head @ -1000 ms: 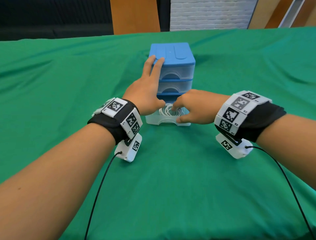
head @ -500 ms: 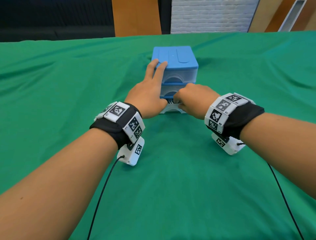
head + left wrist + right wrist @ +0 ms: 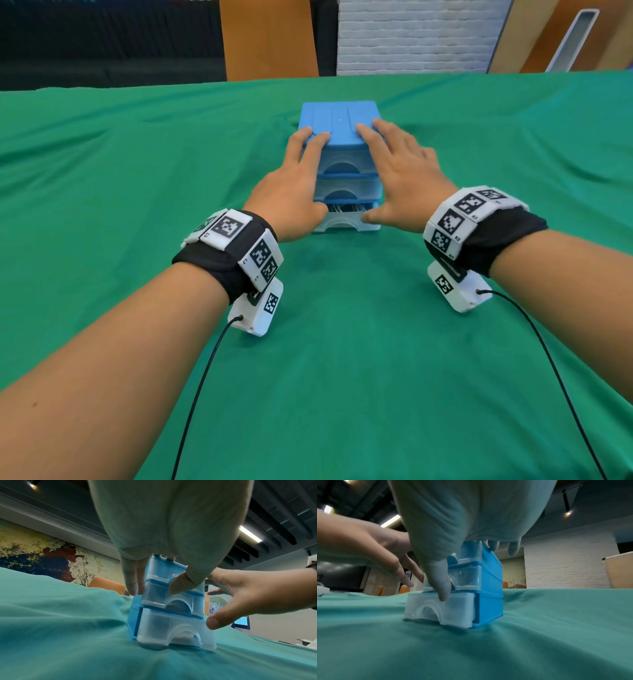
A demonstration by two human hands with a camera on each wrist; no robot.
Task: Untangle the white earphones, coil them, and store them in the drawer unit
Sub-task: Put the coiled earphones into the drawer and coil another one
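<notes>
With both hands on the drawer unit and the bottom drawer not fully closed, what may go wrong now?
1. The white earphones show in the gap of the bottom drawer; a loop might get pinched if it is pushed shut.
2. The drawer unit stands on wrinkled green cloth; it may slide or tilt under a push.
3. The left hand and right hand thumbs are at the drawer front and could be nipped.

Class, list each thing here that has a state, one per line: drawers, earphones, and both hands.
Bottom drawer: slightly open, sticking out a little.
Middle drawer: shut.
Top drawer: shut.
White earphones: coiled inside the bottom drawer.
Left hand: open, fingers on the unit's top.
Right hand: open, fingers on the unit's top.
</notes>
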